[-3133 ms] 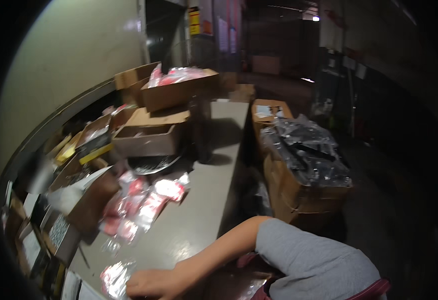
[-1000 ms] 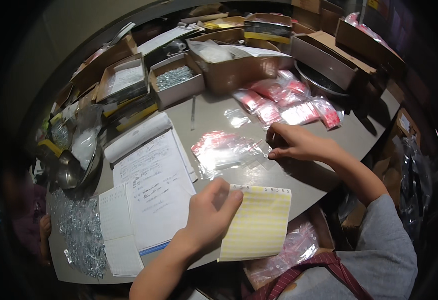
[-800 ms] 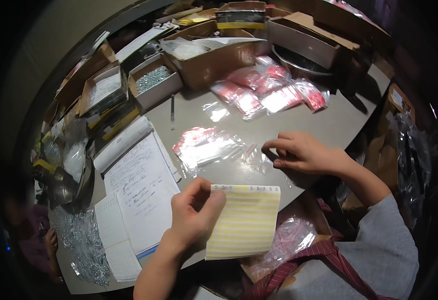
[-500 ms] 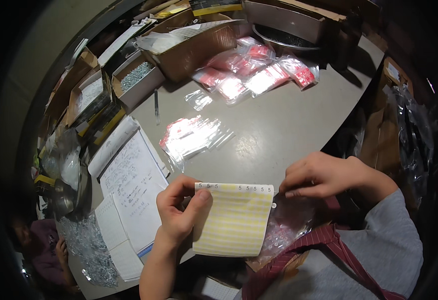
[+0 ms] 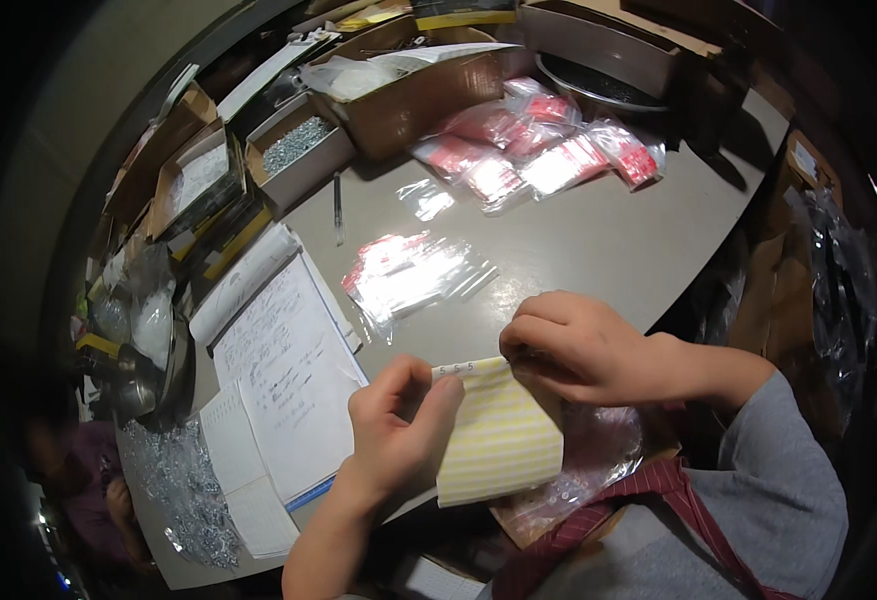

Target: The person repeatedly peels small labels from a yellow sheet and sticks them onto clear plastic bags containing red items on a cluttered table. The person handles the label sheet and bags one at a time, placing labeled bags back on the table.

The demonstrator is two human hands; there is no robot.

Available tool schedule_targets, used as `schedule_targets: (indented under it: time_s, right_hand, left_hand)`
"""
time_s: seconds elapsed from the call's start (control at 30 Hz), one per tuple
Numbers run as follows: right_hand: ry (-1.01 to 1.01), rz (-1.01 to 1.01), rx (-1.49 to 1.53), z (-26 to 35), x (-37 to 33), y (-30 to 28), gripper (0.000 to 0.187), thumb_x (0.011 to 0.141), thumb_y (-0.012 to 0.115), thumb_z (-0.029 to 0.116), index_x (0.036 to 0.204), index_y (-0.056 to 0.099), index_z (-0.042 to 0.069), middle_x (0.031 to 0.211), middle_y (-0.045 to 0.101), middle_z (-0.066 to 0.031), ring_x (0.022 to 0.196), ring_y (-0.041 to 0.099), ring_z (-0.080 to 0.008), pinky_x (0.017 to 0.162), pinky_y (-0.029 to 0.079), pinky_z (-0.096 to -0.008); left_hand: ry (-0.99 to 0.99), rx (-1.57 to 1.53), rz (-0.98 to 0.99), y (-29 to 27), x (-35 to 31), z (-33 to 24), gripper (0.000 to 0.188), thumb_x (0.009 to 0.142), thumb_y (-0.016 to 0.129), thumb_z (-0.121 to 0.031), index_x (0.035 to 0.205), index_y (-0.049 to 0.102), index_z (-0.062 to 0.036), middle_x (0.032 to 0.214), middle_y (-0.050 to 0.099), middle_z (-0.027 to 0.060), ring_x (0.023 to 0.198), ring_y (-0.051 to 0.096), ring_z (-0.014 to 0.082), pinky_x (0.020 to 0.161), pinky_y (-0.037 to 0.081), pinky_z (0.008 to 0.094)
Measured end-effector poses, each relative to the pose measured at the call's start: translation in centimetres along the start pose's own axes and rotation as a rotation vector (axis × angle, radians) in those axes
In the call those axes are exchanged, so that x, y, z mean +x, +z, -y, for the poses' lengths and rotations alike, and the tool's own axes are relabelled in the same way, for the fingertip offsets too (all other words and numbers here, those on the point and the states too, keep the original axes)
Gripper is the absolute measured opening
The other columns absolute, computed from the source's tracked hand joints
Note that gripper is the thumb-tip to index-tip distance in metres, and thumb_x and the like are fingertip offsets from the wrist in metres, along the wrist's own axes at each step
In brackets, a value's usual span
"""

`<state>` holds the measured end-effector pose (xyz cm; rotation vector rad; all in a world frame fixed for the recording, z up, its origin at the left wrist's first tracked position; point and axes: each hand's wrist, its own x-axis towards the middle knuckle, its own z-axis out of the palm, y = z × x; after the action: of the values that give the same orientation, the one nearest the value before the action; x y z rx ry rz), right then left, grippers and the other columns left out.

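Note:
A yellow-and-white striped label sheet (image 5: 499, 440) with small printed marks along its top edge hangs in front of me. My left hand (image 5: 399, 420) pinches its upper left corner between thumb and fingers. At the sheet's top edge, my right hand (image 5: 584, 350) is closed with curled fingers over the upper right part; its fingertips are partly hidden. The sheet's right side bends beneath that hand. Below it on my lap lies a clear plastic bag (image 5: 599, 450) of small pieces. An open notebook (image 5: 279, 360) with handwriting lies left of my left hand.
Small clear bags with red print (image 5: 409, 275) lie mid-table, and filled bags (image 5: 559, 155) are heaped farther back. A pen (image 5: 338, 210) rests near a box of metal parts (image 5: 299, 150). Loose hardware in plastic (image 5: 184, 490) covers the near left corner, beside another person (image 5: 99, 480).
My right hand has moved left onto the sheet's top edge, covering its right part. The sheet now bends on that side. The whole view has shifted slightly.

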<state>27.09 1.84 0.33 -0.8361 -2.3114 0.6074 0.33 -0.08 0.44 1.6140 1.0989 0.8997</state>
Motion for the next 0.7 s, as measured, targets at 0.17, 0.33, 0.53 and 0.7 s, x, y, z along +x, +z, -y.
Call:
schedule_targets:
  time_s: [0.17, 0.33, 0.53, 0.7]
  right_hand:
    - [-0.109, -0.123, -0.234, 0.3, 0.1, 1.2, 0.035, 0.07, 0.069, 0.009, 0.104, 0.059, 0.003, 0.095, 0.058, -0.016, 0.091, 0.06, -0.0375, 0.079, 0.049, -0.0451]
    - [-0.184, -0.087, -0.291, 0.0, 0.3, 1.1, 0.042, 0.068, 0.071, 0.011, 0.108, 0.061, 0.003, 0.097, 0.059, -0.0158, 0.091, 0.06, -0.0371, 0.08, 0.05, -0.044]
    - [-0.025, 0.034, -0.127, 0.0, 1.3, 0.1, 0.047, 0.068, 0.072, 0.01, 0.113, 0.06, 0.002, 0.105, 0.059, -0.018, 0.096, 0.06, -0.0381, 0.084, 0.05, -0.0444]
    - [-0.104, -0.001, -0.261, 0.1, 0.9, 0.8, 0.05, 0.069, 0.071, 0.008, 0.118, 0.06, 0.001, 0.109, 0.06, -0.0177, 0.097, 0.06, -0.0378, 0.085, 0.051, -0.0441]
  left_hand:
    - [-0.072, -0.033, -0.033, 0.0, 0.4, 0.1, 0.02, 0.096, 0.071, -0.013, 0.085, 0.058, -0.002, 0.075, 0.061, -0.0015, 0.069, 0.052, 0.0031, 0.06, 0.04, 0.0212]
    - [-0.094, -0.094, -0.076, 0.3, 0.8, 1.0, 0.025, 0.096, 0.071, -0.015, 0.081, 0.054, -0.0032, 0.063, 0.049, -0.0069, 0.061, 0.039, 0.0005, 0.052, 0.032, 0.0224]
    - [-0.106, -0.028, -0.074, 0.2, 0.6, -0.3, 0.025, 0.095, 0.071, -0.017, 0.083, 0.055, -0.0028, 0.063, 0.05, -0.0055, 0.061, 0.041, 0.0015, 0.053, 0.035, 0.0235]
    - [-0.051, 0.01, -0.098, 0.2, 0.7, 0.7, 0.026, 0.094, 0.072, -0.019, 0.083, 0.057, -0.0014, 0.062, 0.05, -0.0012, 0.061, 0.043, 0.004, 0.054, 0.038, 0.0255]
